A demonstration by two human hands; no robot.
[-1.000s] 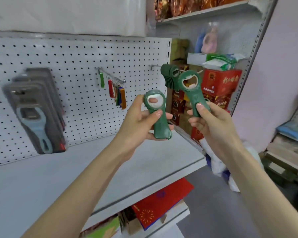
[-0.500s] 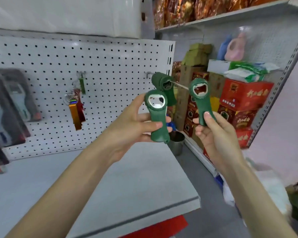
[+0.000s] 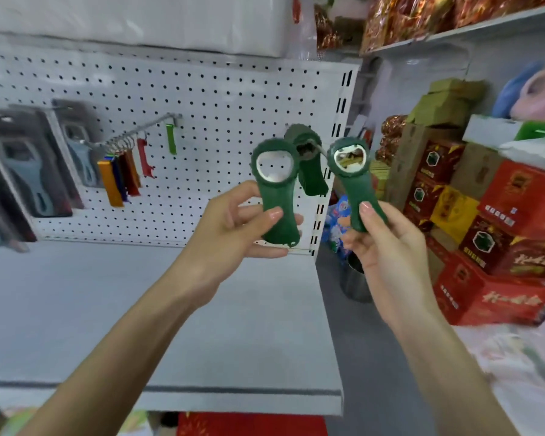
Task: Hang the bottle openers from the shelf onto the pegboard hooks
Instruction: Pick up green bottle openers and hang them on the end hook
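The left opener (image 3: pixel 276 184) is being gripped by the left hand (image 3: pixel 233 228), the right opener (image 3: pixel 353 177) by the right hand (image 3: pixel 387 243). The hook (image 3: pixel 320 148), at the right opener's 9 o'clock, is at risk of being missed if the ring is being tilted, and the opener could be dropped.

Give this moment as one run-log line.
left hand: grips left green bottle opener | right hand: grips right green bottle opener beside pegboard hook tip | hung green openers: on hook

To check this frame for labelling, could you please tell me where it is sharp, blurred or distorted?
Head view, centre: the left-hand opener and right-hand opener are fairly sharp. Head view, left edge: the packaged openers are smeared by blur. Head view, background: the pegboard lines slant and bend from the wide lens. The lighting is soft, without hard shadows.
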